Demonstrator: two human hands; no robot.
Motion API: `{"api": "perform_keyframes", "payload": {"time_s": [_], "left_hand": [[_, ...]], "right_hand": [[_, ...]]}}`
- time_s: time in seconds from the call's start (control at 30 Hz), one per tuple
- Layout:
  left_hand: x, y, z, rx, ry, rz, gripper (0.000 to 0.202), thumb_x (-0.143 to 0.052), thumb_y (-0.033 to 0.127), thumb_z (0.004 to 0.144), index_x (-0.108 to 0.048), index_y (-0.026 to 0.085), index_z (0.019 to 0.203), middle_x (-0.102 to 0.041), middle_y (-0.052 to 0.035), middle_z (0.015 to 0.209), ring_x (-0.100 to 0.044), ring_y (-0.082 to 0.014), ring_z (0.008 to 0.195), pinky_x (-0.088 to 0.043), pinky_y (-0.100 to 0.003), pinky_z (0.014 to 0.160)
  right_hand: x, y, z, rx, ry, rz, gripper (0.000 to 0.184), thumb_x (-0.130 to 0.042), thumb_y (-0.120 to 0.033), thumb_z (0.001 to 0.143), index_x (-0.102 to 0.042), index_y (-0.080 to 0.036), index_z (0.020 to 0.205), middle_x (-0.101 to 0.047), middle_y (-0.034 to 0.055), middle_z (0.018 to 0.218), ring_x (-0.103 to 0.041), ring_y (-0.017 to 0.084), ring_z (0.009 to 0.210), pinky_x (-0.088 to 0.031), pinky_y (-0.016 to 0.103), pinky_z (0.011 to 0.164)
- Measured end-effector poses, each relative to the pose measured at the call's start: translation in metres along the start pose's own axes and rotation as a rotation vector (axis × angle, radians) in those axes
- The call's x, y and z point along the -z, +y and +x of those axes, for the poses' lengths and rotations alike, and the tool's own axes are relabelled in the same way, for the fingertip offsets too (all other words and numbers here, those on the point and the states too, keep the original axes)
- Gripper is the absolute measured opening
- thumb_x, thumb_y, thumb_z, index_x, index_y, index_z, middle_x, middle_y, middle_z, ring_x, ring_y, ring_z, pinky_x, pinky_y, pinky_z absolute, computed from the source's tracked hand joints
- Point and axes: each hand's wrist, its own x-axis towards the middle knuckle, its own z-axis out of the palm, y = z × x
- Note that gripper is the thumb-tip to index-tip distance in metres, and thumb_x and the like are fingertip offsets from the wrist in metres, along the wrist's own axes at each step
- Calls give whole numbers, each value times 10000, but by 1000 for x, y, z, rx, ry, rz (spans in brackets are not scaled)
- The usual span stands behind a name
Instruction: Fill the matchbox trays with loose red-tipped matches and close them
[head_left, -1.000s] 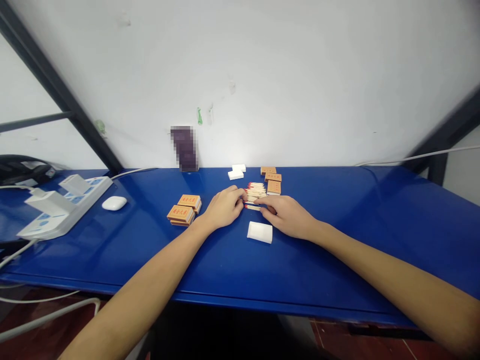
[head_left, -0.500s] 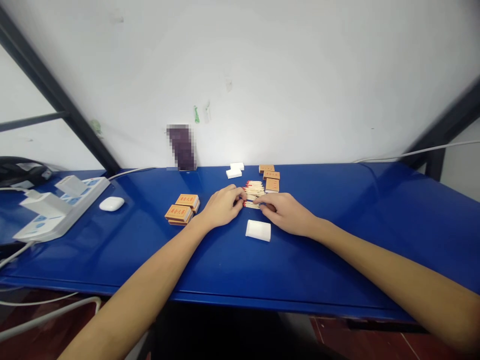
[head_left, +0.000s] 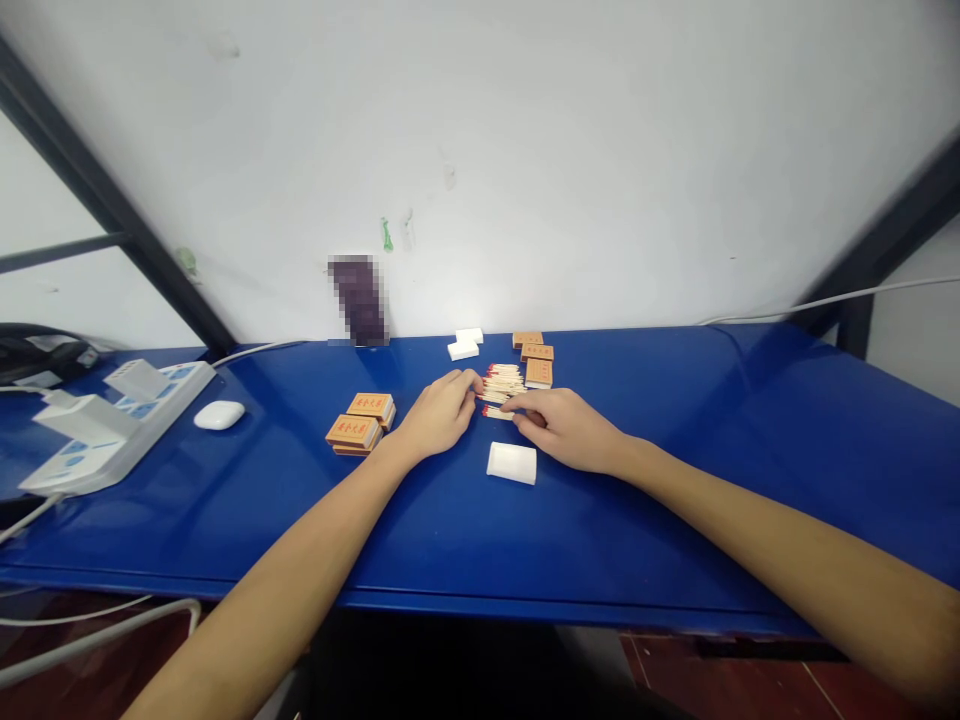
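Observation:
Wooden matches with red heads lie in a loose pile (head_left: 504,380) at the middle of the blue table, heads to the left. A few matches (head_left: 495,412) lie apart on its near side. My right hand (head_left: 566,428) rests at their right end, index fingertip on them, thumb apart from it. At the pile's left edge is my left hand (head_left: 442,412), its fingers bent and the thumb apart from the index finger; nothing shows in it. Just nearer to me sits a white matchbox tray (head_left: 512,463); its inside is hard to make out.
Orange matchboxes (head_left: 354,432) are stacked left of my left hand. Several matchbox sleeves (head_left: 538,373) stand behind the pile, near two white trays (head_left: 463,350). Farther left are a white earbud case (head_left: 219,415) and a power strip (head_left: 172,395) with plugs and cables.
A few matches have come away from the pile toward me under my right index finger. My left hand has drawn slightly back from the match heads. The view has shifted a little.

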Motion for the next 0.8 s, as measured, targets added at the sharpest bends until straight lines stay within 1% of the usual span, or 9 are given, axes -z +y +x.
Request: {"api": "perform_keyframes", "payload": {"time_s": [0.2,0.37,0.5,0.67,0.73,0.8], "left_hand": [[-1,-4,1,23,31,0,209,-388,89,885,-544,181,989,-580,-39,881,-551,-176,798,-415,-299,733],[-2,-4,1,23,26,1,201,-401,98,888,-551,183,990,-576,-39,883,-552,-177,799,-418,-303,738],[-2,-4,1,24,21,9,199,-408,113,896,-557,186,1005,-575,-39,886,-557,-179,809,-422,-309,746],[-1,-4,1,29,27,7,224,-398,95,883,-562,183,1008,-575,-43,886,-558,-180,799,-430,-311,740],[0,-4,1,35,24,7,230,-398,94,881,-562,185,1013,-575,-44,890,-559,-181,803,-432,-310,741],[-1,-4,1,37,21,12,230,-399,100,883,-561,187,1021,-575,-45,895,-559,-183,812,-434,-312,746]], "right_hand": [[0,0,1,1,-10,17,297,-499,-142,868,-716,-187,1066,-625,-1,681,-516,125,601,-347,246,612],[-1,1,1,-5,-17,19,276,-510,-167,876,-718,-203,1054,-607,-10,667,-503,119,592,-332,243,599],[-2,2,1,-10,-13,37,239,-532,-209,885,-718,-214,1034,-571,-26,633,-474,110,564,-322,241,590],[-2,2,1,-43,12,68,251,-540,-325,915,-698,-234,1089,-515,-44,593,-463,112,547,-322,241,574],[-2,2,2,-65,12,55,266,-561,-365,907,-700,-232,1091,-512,-42,596,-454,113,544,-316,243,565],[-2,1,3,-76,6,32,263,-582,-371,893,-710,-221,1067,-516,-38,601,-444,113,541,-307,244,559]]}}
